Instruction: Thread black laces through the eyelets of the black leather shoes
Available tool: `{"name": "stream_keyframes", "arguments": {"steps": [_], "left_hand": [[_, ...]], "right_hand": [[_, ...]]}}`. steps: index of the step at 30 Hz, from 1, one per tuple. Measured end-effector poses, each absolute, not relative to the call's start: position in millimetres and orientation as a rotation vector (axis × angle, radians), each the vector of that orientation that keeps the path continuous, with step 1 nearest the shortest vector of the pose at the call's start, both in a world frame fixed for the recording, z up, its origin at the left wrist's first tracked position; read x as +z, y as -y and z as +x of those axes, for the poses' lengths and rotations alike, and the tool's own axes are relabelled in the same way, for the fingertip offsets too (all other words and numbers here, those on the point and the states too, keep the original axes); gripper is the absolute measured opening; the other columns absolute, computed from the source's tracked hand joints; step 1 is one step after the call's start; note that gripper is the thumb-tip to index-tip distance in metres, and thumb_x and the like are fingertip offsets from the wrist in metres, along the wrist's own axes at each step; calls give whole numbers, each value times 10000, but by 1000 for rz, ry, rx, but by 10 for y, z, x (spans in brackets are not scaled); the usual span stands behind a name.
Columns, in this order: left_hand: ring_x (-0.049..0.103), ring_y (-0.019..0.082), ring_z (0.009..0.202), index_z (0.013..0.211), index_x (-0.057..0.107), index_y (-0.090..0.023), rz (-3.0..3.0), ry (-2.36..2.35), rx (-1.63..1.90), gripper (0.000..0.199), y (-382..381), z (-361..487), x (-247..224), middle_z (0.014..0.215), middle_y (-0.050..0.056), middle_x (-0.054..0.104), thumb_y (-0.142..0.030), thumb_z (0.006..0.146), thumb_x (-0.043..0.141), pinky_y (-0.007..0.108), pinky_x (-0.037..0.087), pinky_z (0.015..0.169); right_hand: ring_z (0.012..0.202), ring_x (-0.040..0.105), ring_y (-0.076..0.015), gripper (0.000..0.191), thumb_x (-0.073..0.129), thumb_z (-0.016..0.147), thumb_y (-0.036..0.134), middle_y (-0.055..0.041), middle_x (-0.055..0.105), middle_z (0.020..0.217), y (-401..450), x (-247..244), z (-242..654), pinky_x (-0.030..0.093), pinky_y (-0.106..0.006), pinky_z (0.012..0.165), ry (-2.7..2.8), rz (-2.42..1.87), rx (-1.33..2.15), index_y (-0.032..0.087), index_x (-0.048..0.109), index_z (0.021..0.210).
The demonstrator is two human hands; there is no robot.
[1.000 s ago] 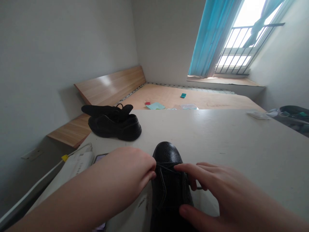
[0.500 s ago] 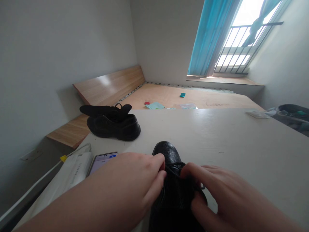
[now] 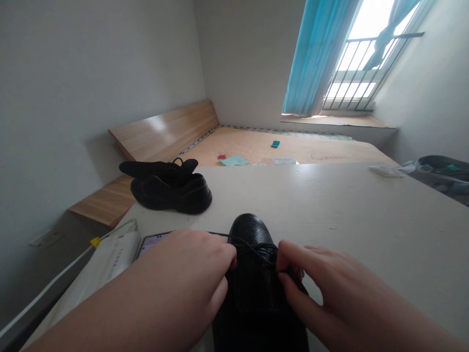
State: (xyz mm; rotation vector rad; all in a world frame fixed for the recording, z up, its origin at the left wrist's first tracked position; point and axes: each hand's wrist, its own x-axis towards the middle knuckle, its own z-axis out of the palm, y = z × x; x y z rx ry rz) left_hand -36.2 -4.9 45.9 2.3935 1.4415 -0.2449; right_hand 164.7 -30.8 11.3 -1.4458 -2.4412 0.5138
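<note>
A black leather shoe [image 3: 252,230] lies on the white table in front of me, its toe pointing away and its dark tongue showing. Thin black lace [image 3: 244,240] crosses its upper near the toe, and one stretch runs left behind my left hand [image 3: 198,274]. That hand is closed at the shoe's left side, its fingertips curled out of sight; what it pinches is hidden. At the right side of the lacing, my right hand [image 3: 311,274] pinches the black shoe edge by the eyelets between thumb and forefinger.
Other black footwear [image 3: 172,193] sits at the table's far left. A phone [image 3: 148,243] and a white box [image 3: 119,252] with a cable are at the left edge. A clear packet [image 3: 385,170] lies far right, near a dark bin [image 3: 445,173].
My left hand has shifted left, off the middle of the shoe, and a length of lace now shows stretched leftward. My right thumb has moved up closer to the forefinger.
</note>
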Motion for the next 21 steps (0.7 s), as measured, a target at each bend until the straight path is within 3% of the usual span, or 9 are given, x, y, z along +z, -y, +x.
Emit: {"name": "stream_keyframes", "arguments": {"steps": [7,14,18,21], "left_hand": [[647,223,699,721,664,-246,2310,-1428,-155,162,-10,-389,438,700,14,670,-207,754,510,294,376,594],[634,221,730,756,654,-273,2291,-1470,-137,203,27,-394,418,749,-4,672,-262,854,476,307,386,622],[620,226,757,797,648,-276,2364,-1474,-67,225,64,-414,377,799,9,654,-245,882,442,329,423,669],[603,197,757,829,629,-284,2472,-1428,182,204,84,-442,434,872,-6,640,-259,898,438,308,442,664]], "right_hand": [[684,648,-178,162,405,890,144,16,663,746,312,98,1673,472,-301,609,2434,-1431,519,237,533,858],[632,624,-167,153,453,880,143,-8,643,693,317,121,1657,471,-267,575,2436,-1390,400,222,550,792],[717,619,-179,160,463,894,144,-25,633,778,331,156,1685,497,-276,603,2380,-1280,302,228,552,790],[801,632,-166,125,474,927,190,-18,651,888,318,206,1749,528,-255,652,2199,-1179,440,247,540,838]]}}
